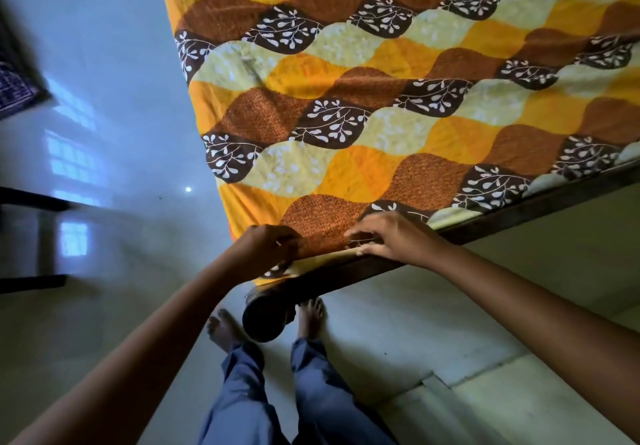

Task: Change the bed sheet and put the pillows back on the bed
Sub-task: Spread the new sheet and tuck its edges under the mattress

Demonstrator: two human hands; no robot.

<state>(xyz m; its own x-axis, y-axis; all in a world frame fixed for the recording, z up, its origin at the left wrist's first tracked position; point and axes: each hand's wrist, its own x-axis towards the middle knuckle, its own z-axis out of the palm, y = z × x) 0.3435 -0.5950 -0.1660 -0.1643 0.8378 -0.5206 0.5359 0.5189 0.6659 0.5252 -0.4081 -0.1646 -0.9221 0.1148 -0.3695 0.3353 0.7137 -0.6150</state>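
Head: hands (270, 249) (393, 236) grip sheet (381, 74) (bed (519, 212) cnr)

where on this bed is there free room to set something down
Free: the sheet top past the hands, between its left edge and the bed frame. Crowded: the near corner, where the left hand and right hand grip the sheet's edge.
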